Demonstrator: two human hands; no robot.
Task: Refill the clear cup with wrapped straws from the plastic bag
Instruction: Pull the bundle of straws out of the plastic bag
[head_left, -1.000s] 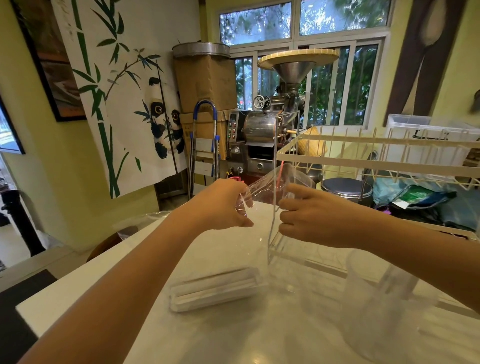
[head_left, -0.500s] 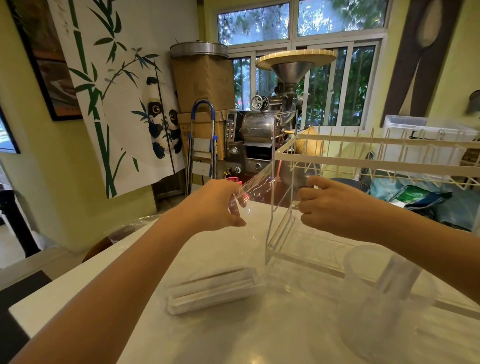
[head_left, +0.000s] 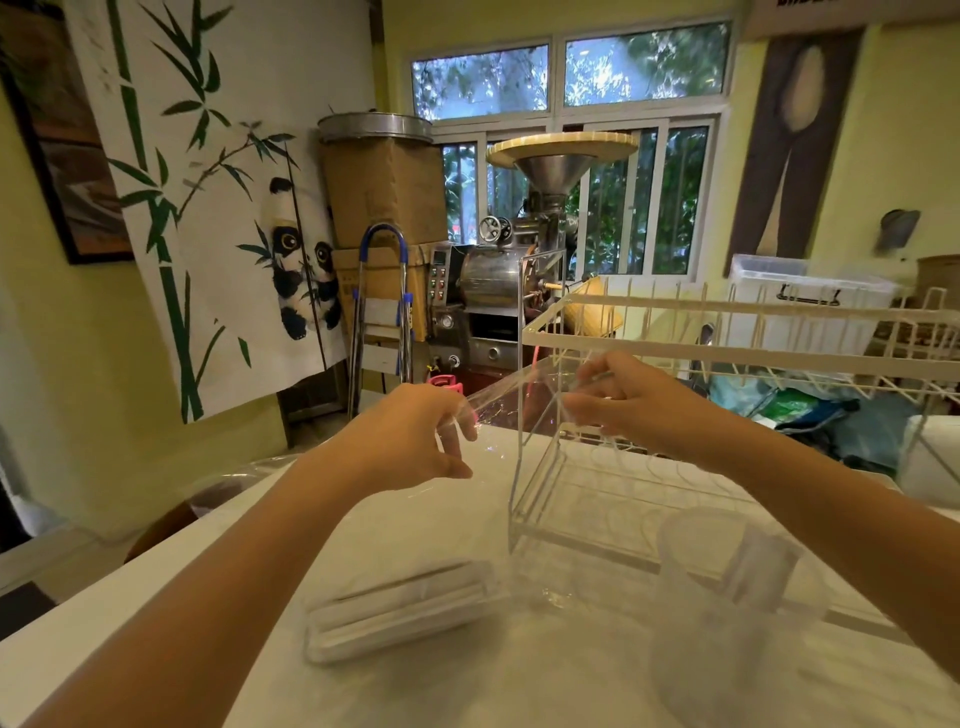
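Note:
A clear plastic bag (head_left: 511, 389) is stretched in the air between my hands above the white table (head_left: 156, 597). My left hand (head_left: 415, 436) pinches its left edge and my right hand (head_left: 623, 400) pinches its right edge. A bundle of white wrapped straws (head_left: 405, 608) lies on the table below my left forearm. The clear cup (head_left: 727, 603) stands near the front right, with a few straws in it, under my right forearm.
A clear acrylic box (head_left: 571, 499) stands on the table between bag and cup. Behind it is a white wire dish rack (head_left: 727, 332). Off the table stand a stepladder (head_left: 382, 317) and a metal roasting machine (head_left: 519, 275).
My hands have moved apart, then my right hand came back in and now grips the bag's right edge. The bag is pulled wider between them.

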